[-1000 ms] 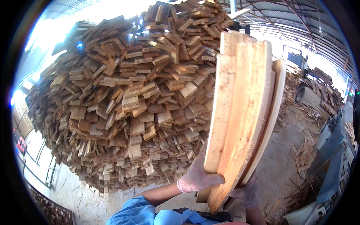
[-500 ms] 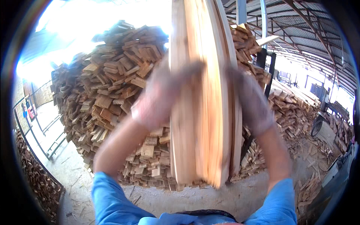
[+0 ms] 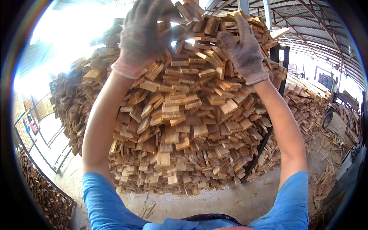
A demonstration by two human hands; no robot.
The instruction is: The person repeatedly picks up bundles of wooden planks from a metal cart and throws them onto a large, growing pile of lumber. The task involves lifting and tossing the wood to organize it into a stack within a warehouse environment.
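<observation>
Ahead of me stands a tall, tightly packed stack of wooden boards (image 3: 180, 115), their cut ends facing me. Both my arms are raised to its upper part. My left hand (image 3: 143, 36), in a soiled grey glove with a pinkish cuff, is open at the upper left, fingers apart and slightly blurred. My right hand (image 3: 245, 51), gloved alike, is open beside the board ends, with its fingers stretched upward against or just before them. Between the hands, a few loose-angled boards (image 3: 189, 11) stick out at the top. Neither hand wraps round a board.
More split wood (image 3: 306, 99) is heaped at the right, beside a dark metal upright (image 3: 284, 71). A wheel (image 3: 327, 119) stands farther right. At the lower left lies a railed pile of wood pieces (image 3: 44, 188). Concrete floor (image 3: 184, 207) runs before the stack, scattered with splinters.
The bundle of long boards held upright between my hands has gone up onto the stack and left my grasp. My hands have risen and spread apart, uncovering the stack's front.
</observation>
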